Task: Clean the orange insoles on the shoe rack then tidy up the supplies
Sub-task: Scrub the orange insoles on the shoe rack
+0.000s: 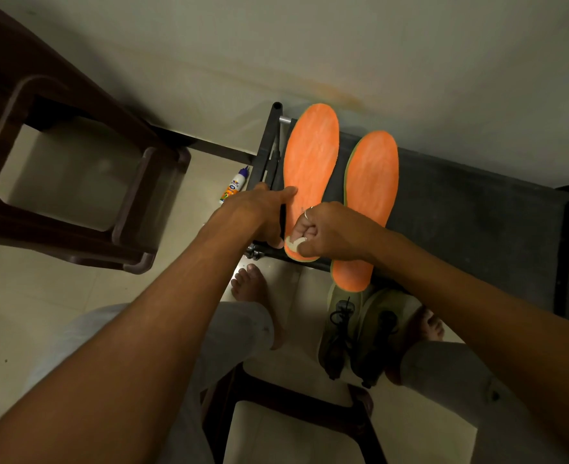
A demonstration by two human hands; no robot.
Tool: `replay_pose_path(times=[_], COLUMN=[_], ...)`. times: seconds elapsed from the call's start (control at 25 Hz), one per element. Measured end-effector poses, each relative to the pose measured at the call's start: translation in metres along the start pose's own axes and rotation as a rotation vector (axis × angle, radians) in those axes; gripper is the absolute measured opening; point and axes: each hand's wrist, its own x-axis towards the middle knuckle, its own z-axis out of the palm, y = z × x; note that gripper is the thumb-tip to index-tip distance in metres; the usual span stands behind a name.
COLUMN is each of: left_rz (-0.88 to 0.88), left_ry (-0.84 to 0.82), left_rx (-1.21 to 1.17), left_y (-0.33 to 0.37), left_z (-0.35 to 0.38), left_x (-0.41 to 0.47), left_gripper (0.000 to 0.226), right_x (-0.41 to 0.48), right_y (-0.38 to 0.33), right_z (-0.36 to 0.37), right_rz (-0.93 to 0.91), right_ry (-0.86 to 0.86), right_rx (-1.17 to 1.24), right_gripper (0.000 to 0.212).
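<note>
Two orange insoles lie side by side on top of the black shoe rack. My left hand rests on the left edge of the left insole, its index finger stretched flat onto the orange surface. My right hand is curled round a small white wad, cloth or cotton, and presses it on the heel end of that insole. The right insole lies untouched, its heel hanging over the rack's front edge.
A small white bottle with a purple cap lies on the tiled floor left of the rack. A dark brown plastic stool stands at the left. A pair of olive sneakers sits below the rack by my bare feet.
</note>
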Motion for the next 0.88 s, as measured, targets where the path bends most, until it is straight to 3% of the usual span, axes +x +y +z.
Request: replay_pose_path(times=[0.16,0.36,0.52,0.68,0.8,0.88], left_rz=[0.01,0.014,0.01,-0.001,0.006,0.004], left_ry=[0.005,0.049,0.047,0.047,0.049,0.052], left_rx=[-0.013,-0.034,0.0,0.006,0.004,0.01], left_y=[-0.002,-0.001,-0.002,-0.002,-0.002,-0.003], left_z=[0.001,0.001,0.004,0.005,0.005,0.006], left_x=[-0.001,0.0,0.001,0.003,0.002,0.003], left_gripper=[0.11,0.085,0.09,0.097,0.097,0.097], right_x=[0.005,0.002,0.004,0.001,0.003,0.001], right_y=[0.012,0.003,0.008,0.004,0.012,0.006], right_z=[0.007,-0.004,0.005,-0.008,-0.004,0.006], right_rz=[0.078,0.037,0.061,0.035,0.119,0.059], right_ry=[0.185,-0.093,0.142,-0.112,0.067,0.127], right_rx=[-0.079,0.045,-0.074,0.007,-0.086,-0.002], right_gripper=[0.02,0.009,0.009,0.003,0.003,0.003])
